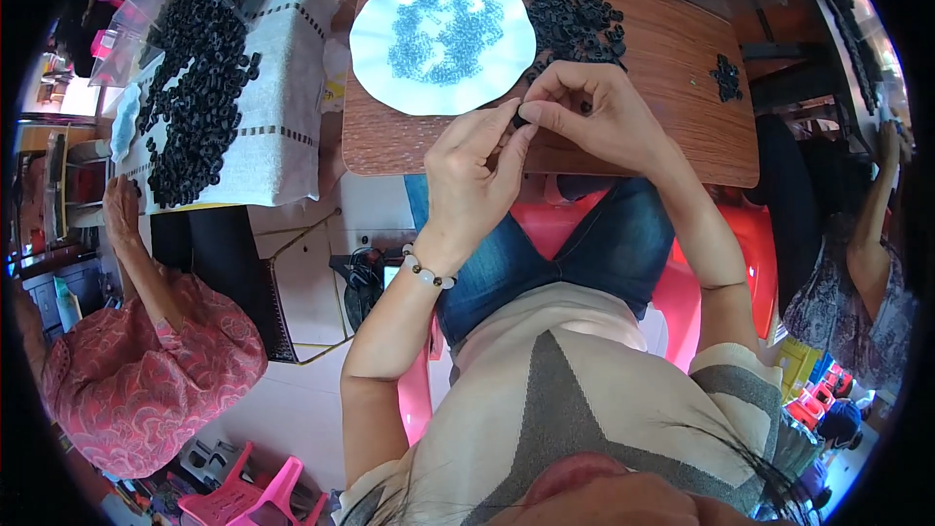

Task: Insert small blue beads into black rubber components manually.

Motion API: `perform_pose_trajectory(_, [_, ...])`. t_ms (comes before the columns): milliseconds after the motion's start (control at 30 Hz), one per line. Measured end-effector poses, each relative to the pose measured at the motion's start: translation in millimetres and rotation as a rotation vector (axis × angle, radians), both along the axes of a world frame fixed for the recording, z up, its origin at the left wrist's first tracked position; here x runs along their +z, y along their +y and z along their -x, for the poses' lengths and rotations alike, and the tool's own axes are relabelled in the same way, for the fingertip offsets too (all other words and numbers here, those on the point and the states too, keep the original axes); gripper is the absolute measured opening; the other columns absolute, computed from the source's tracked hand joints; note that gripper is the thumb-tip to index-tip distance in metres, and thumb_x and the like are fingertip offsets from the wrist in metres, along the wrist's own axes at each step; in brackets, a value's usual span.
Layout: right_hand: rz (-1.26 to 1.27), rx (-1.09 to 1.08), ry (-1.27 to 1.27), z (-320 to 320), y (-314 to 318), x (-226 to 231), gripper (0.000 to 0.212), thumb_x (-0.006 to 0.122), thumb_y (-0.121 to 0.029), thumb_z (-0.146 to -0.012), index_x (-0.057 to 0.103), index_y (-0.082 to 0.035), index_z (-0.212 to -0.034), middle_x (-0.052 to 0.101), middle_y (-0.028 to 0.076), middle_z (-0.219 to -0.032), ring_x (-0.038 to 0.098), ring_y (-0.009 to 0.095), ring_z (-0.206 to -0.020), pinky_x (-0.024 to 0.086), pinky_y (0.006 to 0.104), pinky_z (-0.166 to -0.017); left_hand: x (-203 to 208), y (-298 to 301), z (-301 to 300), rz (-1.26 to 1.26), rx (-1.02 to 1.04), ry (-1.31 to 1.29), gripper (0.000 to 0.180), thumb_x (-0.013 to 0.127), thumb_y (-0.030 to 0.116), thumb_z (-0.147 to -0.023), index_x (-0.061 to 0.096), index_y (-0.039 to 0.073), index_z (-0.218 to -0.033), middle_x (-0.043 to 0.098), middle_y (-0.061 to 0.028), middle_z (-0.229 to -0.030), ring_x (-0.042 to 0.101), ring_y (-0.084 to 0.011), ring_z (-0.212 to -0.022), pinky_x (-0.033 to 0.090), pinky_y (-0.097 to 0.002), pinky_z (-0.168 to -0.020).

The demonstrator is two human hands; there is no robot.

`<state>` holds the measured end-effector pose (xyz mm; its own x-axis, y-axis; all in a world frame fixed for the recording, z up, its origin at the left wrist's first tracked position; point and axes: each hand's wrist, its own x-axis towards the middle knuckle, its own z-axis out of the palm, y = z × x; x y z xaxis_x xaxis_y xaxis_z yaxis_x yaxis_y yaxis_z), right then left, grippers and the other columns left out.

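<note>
both hands point(474, 170) pinch a small black piece point(519, 120) above the wooden table point(687, 73), inside its near edge, bare wood rightward.

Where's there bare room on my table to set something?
The widest nearly bare patch on the wooden table lies between the black parts pile and the small black cluster at right. A smaller strip lies between the scalloped white plate and the front edge, left of your left hand. It's crowded at the plate and pile.

1 wht plate point(371, 44), wearer's 2 grips point(469, 166) point(606, 119), clear pcs point(469, 39), blk pcs point(577, 23) uncountable.
</note>
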<state>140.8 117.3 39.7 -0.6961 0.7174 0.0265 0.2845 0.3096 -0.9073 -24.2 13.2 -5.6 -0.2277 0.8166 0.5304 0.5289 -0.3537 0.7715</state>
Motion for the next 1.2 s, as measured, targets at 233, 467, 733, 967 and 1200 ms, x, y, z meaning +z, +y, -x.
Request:
perform_pose_trajectory(233, [-0.408,-0.016,-0.058,42.2,60.3,1.0,0.026,0.074,-0.026,-0.092,0.076,-0.001,-0.096,0.073,0.013,-0.08,0.067,0.019,-0.069,0.052,0.0335,-0.067,5.7,-0.7,-2.1,0.074,-0.012,-0.068,0.027,0.075,0.001,-0.087,0.074,-0.004,-0.114,0.07,-0.0124,-0.089,0.067,-0.0168,-0.067,0.054,-0.0286,-0.06])
perform_pose_trajectory(467, [-0.83,-0.097,-0.368,114.9,101.0,-22.7,0.024,0.08,-0.028,-0.084,0.081,-0.005,-0.091,0.076,0.017,-0.09,0.068,0.033,-0.087,0.056,0.0453,-0.08,3.4,-0.5,-2.4,0.099,0.001,-0.102,0.029,0.075,-0.001,-0.088,0.075,0.0,-0.117,0.068,-0.0078,-0.089,0.06,-0.0091,-0.067,0.049,-0.0226,-0.06])
perform_pose_trajectory(733, [-0.832,-0.112,-0.479,132.5,103.7,-29.6,0.024,0.082,-0.028,-0.081,0.08,-0.004,-0.083,0.074,0.019,-0.083,0.068,0.037,-0.086,0.056,0.0467,-0.081,9.4,-0.4,3.3,0.165,-0.006,-0.163,0.024,0.07,0.0,-0.092,0.074,-0.002,-0.115,0.063,-0.0074,-0.082,0.055,-0.0111,-0.064,0.044,-0.0252,-0.058])
perform_pose_trajectory(967, [-0.68,0.032,-0.12,121.2,111.2,-22.8,0.025,0.07,-0.025,-0.093,0.075,-0.001,-0.095,0.073,0.02,-0.086,0.07,0.038,-0.08,0.055,0.0458,-0.079,7.6,1.6,6.5,0.198,0.006,-0.135,0.023,0.07,0.002,-0.093,0.074,-0.001,-0.115,0.063,-0.0078,-0.082,0.055,-0.0121,-0.064,0.044,-0.0255,-0.058])
perform_pose_trajectory(1200, [-0.786,0.313,-0.048,126.1,117.0,-28.3,0.021,0.063,-0.023,-0.098,0.071,-0.005,-0.104,0.071,0.019,-0.091,0.068,0.035,-0.087,0.051,0.0467,-0.08,2.4,4.1,6.7,0.185,-0.04,-0.105,0.024,0.073,0.004,-0.093,0.074,-0.001,-0.116,0.064,-0.008,-0.083,0.056,-0.0123,-0.065,0.046,-0.0254,-0.058])
